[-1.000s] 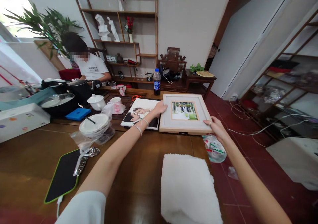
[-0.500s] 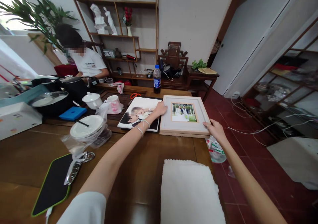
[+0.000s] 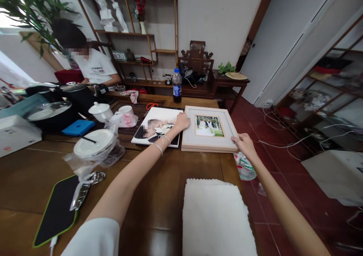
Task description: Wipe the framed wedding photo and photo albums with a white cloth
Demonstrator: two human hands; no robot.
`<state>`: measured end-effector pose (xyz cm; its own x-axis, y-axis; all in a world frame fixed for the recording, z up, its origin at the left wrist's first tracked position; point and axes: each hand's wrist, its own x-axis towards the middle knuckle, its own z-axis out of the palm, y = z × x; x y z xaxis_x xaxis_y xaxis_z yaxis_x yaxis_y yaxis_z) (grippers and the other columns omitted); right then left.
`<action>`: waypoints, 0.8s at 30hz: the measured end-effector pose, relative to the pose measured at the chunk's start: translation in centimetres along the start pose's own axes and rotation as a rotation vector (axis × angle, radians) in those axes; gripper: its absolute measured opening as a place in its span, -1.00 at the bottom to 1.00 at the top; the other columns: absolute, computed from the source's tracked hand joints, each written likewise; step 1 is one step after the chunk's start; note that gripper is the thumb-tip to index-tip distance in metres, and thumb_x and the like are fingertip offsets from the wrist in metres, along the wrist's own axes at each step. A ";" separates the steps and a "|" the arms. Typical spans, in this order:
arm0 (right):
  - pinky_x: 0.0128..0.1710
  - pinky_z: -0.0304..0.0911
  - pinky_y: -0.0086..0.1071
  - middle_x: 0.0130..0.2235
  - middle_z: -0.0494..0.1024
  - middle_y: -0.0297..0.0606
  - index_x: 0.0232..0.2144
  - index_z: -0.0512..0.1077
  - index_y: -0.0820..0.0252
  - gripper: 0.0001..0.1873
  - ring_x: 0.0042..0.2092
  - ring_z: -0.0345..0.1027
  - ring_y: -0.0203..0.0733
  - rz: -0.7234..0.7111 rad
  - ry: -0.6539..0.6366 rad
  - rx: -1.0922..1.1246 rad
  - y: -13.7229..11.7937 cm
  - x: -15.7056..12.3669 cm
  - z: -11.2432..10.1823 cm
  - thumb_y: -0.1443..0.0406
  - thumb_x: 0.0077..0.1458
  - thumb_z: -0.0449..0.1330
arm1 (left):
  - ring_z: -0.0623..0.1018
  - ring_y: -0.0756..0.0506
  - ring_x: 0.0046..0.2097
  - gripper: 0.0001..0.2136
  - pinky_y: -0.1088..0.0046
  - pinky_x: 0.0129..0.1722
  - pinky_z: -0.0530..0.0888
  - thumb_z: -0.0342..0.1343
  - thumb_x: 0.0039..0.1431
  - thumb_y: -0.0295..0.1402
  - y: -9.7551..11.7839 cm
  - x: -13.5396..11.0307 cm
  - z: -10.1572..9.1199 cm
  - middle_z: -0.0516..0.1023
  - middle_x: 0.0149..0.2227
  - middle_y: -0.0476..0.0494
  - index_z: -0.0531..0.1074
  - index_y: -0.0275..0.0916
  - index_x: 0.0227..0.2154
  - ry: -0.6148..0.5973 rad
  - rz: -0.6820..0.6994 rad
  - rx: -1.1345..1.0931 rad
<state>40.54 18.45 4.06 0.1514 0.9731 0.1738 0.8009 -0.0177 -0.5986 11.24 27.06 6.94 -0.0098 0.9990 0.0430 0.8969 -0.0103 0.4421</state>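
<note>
Framed wedding photograph [image 3: 210,126], far right of wooden table [image 3: 159,188]: over the feed I log left hand [image 3: 183,121] curled closed on its left edge, right hand [image 3: 245,144] pinching its right. Opposed holds, I judge, keep it level.

There's room between picture frame [image 3: 210,126] and white sheet [image 3: 215,218]; a bottle [image 3: 177,87] obstructs the frame's far left corner

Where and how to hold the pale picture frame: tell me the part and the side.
I'd take the picture frame by its outer side borders, one hand from each side, as the left hand and right hand are placed now. It is wide, nearly flat and face up; its borders leave the photo untouched.
</note>
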 end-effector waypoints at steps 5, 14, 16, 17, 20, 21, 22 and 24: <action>-0.11 0.15 -0.31 -0.19 0.47 -0.12 -0.25 0.52 0.27 -0.59 -0.12 0.31 -0.05 0.029 -0.006 0.039 0.1 0.0 0.0 0.15 -0.06 0.06 | 0.34 -0.27 0.07 -0.64 0.34 0.03 0.26 -0.03 0.12 -0.37 -0.3 -0.3 0.2 0.28 0.05 -0.45 0.31 -0.46 -0.05 0.013 -0.030 0.021; -0.17 0.16 -0.31 -0.19 0.55 -0.18 -0.17 0.48 0.21 -0.56 -0.14 0.35 -0.03 0.105 -0.032 0.122 -1.2 -0.9 0.0 0.14 -0.05 0.05 | 0.39 -0.24 0.02 -0.68 0.33 0.01 0.27 -0.05 0.15 -0.38 -0.6 -0.2 0.8 0.39 -0.05 -0.46 0.30 -0.48 -0.08 0.044 0.028 0.036; -0.17 0.17 -0.31 -0.19 0.55 -0.17 -0.17 0.49 0.22 -0.55 -0.14 0.35 -0.02 0.118 -0.022 0.118 -1.3 -1.2 0.2 0.13 -0.06 0.05 | 0.40 -0.22 0.02 -0.69 0.34 0.01 0.27 -0.04 0.15 -0.38 -0.5 -0.6 0.5 0.40 -0.05 -0.44 0.32 -0.47 -0.09 0.050 0.057 0.035; -0.17 0.17 -0.31 -0.19 0.55 -0.17 -0.18 0.49 0.22 -0.55 -0.14 0.35 -0.02 0.126 -0.022 0.118 -1.4 -1.2 0.3 0.13 -0.06 0.05 | 0.41 -0.21 0.01 -0.69 0.35 0.00 0.28 -0.03 0.15 -0.37 -0.5 -1.0 0.3 0.41 -0.06 -0.42 0.32 -0.46 -0.10 0.051 0.076 0.033; -0.18 0.18 -0.30 -0.19 0.55 -0.15 -0.19 0.49 0.25 -0.54 -0.14 0.36 0.00 0.132 -0.027 0.122 -1.3 -1.3 0.5 0.11 -0.07 0.05 | 0.44 -0.20 -0.04 -0.69 0.37 -0.05 0.33 0.02 0.11 -0.34 -0.8 -2.8 -1.0 0.46 -0.11 -0.33 0.36 -0.41 -0.12 0.043 0.150 0.024; -0.18 0.18 -0.29 -0.19 0.55 -0.14 -0.19 0.49 0.26 -0.54 -0.14 0.36 0.00 0.129 -0.028 0.123 -1.2 -1.3 0.5 0.11 -0.07 0.05 | 0.45 -0.18 -0.05 -0.70 0.38 -0.06 0.34 0.02 0.10 -0.33 -1.2 -3.6 -1.5 0.47 -0.12 -0.29 0.37 -0.38 -0.12 0.040 0.182 0.015; -0.17 0.18 -0.29 -0.19 0.55 -0.14 -0.19 0.49 0.26 -0.53 -0.14 0.36 0.01 0.124 -0.029 0.126 -1.2 -1.3 0.5 0.11 -0.07 0.05 | 0.45 -0.17 -0.06 -0.70 0.39 -0.07 0.35 0.02 0.10 -0.32 -1.8 -4.4 -2.1 0.47 -0.12 -0.26 0.38 -0.35 -0.12 0.041 0.219 0.004; -0.17 0.19 -0.28 -0.17 0.54 -0.13 -0.17 0.48 0.26 -0.52 -0.12 0.36 0.02 0.122 -0.036 0.132 -1.2 -1.3 0.5 0.11 -0.06 0.05 | 0.45 -0.15 -0.06 -0.69 0.41 -0.05 0.34 0.00 0.11 -0.30 -3.5 -6.1 -3.4 0.47 -0.10 -0.23 0.39 -0.33 -0.11 0.057 0.270 -0.002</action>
<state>39.06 17.34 4.20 0.2201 0.9732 0.0674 0.6948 -0.1079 -0.7111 6.69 20.88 8.19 0.2050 0.9560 0.2097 0.8695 -0.2763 0.4094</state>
